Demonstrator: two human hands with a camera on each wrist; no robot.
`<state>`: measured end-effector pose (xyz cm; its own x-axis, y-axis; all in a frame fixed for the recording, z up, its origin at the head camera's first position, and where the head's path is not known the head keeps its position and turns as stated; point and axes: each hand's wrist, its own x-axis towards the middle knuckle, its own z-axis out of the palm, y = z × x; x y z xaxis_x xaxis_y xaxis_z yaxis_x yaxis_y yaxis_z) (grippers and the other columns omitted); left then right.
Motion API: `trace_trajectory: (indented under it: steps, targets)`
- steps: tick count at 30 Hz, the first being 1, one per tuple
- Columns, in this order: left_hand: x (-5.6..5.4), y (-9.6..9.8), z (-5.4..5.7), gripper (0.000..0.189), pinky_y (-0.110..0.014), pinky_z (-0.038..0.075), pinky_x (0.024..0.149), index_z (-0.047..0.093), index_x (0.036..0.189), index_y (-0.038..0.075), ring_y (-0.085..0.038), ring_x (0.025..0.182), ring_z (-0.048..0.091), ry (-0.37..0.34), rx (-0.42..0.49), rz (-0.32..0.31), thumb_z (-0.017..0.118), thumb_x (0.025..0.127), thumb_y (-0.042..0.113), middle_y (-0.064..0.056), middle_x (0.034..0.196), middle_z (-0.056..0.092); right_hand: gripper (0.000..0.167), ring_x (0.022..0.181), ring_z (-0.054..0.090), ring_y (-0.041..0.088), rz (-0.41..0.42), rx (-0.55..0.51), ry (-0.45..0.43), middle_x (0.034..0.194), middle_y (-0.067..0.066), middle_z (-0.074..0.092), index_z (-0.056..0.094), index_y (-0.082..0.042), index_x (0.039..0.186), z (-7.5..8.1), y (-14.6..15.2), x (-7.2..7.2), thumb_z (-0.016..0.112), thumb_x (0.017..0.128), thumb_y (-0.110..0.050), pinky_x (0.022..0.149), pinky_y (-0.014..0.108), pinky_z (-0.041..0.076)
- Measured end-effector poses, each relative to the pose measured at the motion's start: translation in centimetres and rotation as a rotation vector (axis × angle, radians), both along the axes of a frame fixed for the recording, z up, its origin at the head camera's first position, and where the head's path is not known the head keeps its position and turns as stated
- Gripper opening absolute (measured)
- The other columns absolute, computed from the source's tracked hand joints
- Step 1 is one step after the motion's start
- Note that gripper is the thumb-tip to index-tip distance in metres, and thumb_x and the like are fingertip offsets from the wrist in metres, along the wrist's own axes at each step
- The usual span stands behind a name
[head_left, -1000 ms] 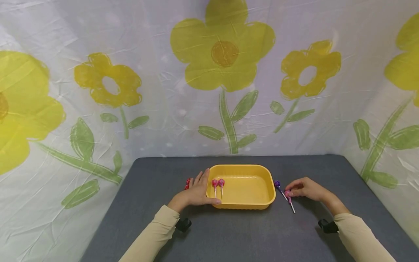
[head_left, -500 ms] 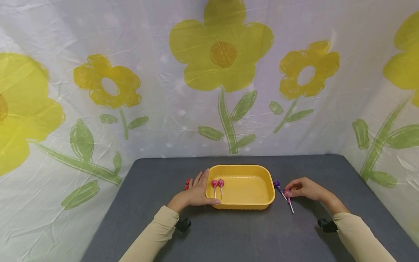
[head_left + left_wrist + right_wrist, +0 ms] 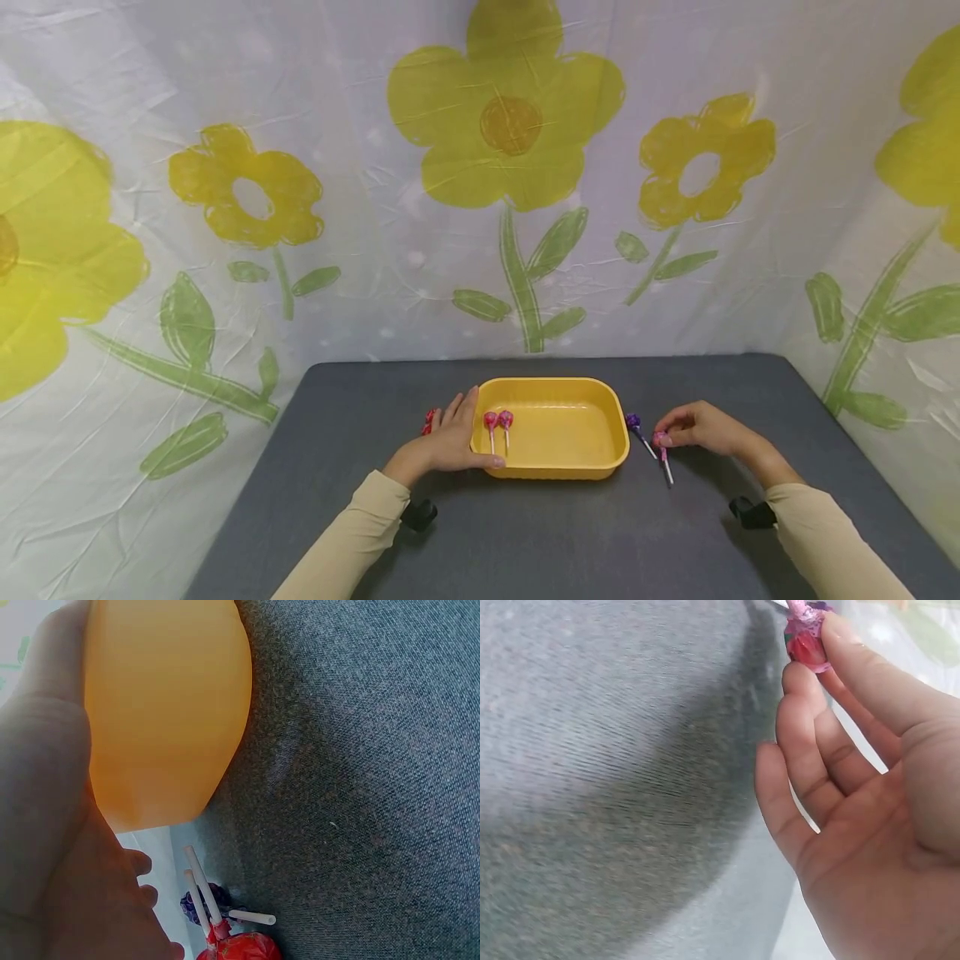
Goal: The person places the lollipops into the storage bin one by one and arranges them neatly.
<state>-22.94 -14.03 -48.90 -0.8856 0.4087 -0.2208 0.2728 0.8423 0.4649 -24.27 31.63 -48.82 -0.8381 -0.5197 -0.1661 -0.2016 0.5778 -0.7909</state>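
My left hand [image 3: 442,442] rests against the left end of a yellow plastic tray [image 3: 570,473], fingers straight and spread, thumb at the front rim. Two pink-red lollipops [image 3: 491,420] lie side by side at the tray's left end, sticks toward me. To the right of the tray, my right hand [image 3: 701,429] pinches a pink-wrapped lollipop [image 3: 661,440] by its candy head between thumb and fingertips, its white stick pointing down toward me. Just left of that, a purple lollipop [image 3: 633,421] lies close to the tray wall.
Red lollipops [image 3: 244,946] lie beyond the left hand, with a dark purple lollipop [image 3: 193,906] behind them in the left wrist view. A dark grey table [image 3: 555,542] bears everything. A flower-printed curtain [image 3: 375,275] hangs at its back and sides.
My right hand has risen slightly with the pink lollipop, whose stick has swung a little more upright. The left hand and tray stay in place.
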Motion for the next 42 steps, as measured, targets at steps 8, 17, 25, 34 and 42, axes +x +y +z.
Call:
trace_trajectory:
  steps: [8, 17, 25, 34, 42]
  targets:
    - [0.1, 0.0, 0.1, 0.132, -0.067, 0.003, 0.121, -0.007, 0.159, 0.010, -0.036, 0.156, 0.002, -0.001, -0.004, 0.006, 0.070, 0.074, 0.073, -0.011, 0.169, 0.000, 0.028, 0.086, 0.067, 0.007, 0.006, 0.018, 0.012, 0.099, 0.011, 0.076, 0.072, -0.001, 0.108, 1.8, -0.4, -0.6, 0.071, 0.092, -0.023, 0.076, 0.022, 0.054]
    - [0.1, 0.0, 0.1, 0.131, -0.067, 0.003, 0.121, -0.008, 0.159, 0.010, -0.037, 0.156, 0.002, 0.000, 0.003, -0.002, 0.069, 0.074, 0.073, -0.011, 0.169, 0.000, 0.030, 0.085, 0.065, 0.007, 0.030, 0.044, 0.020, 0.098, 0.008, 0.075, 0.071, -0.003, 0.110, 3.6, -1.2, -1.5, 0.071, 0.092, -0.026, 0.077, 0.022, 0.054]
    - [0.1, -0.1, -0.1, 0.132, -0.067, 0.003, 0.121, -0.008, 0.159, 0.010, -0.036, 0.156, 0.002, -0.004, 0.012, 0.000, 0.069, 0.074, 0.074, -0.011, 0.169, 0.000, 0.024, 0.085, 0.067, 0.016, 0.071, 0.039, 0.028, 0.095, 0.009, 0.074, 0.072, -0.006, 0.108, 4.4, -2.3, -2.2, 0.070, 0.092, -0.024, 0.078, 0.023, 0.054]
    - [0.0, 0.0, -0.1, 0.131, -0.067, 0.003, 0.121, -0.008, 0.159, 0.010, -0.037, 0.156, 0.002, 0.003, 0.010, -0.002, 0.069, 0.074, 0.074, -0.011, 0.169, -0.001, 0.025, 0.089, 0.069, 0.015, 0.121, 0.006, -0.008, 0.099, 0.012, 0.075, 0.071, -0.004, 0.110, 6.0, -4.3, -3.0, 0.069, 0.093, -0.023, 0.083, 0.023, 0.055]
    - [0.0, -0.1, -0.1, 0.132, -0.068, 0.005, 0.120, -0.008, 0.159, 0.009, -0.037, 0.156, 0.002, 0.006, 0.008, -0.018, 0.068, 0.074, 0.074, -0.011, 0.169, -0.002, 0.028, 0.088, 0.068, 0.013, 0.139, 0.036, -0.004, 0.100, 0.009, 0.075, 0.071, -0.004, 0.112, 7.2, -5.9, -3.5, 0.069, 0.093, -0.026, 0.083, 0.027, 0.055]
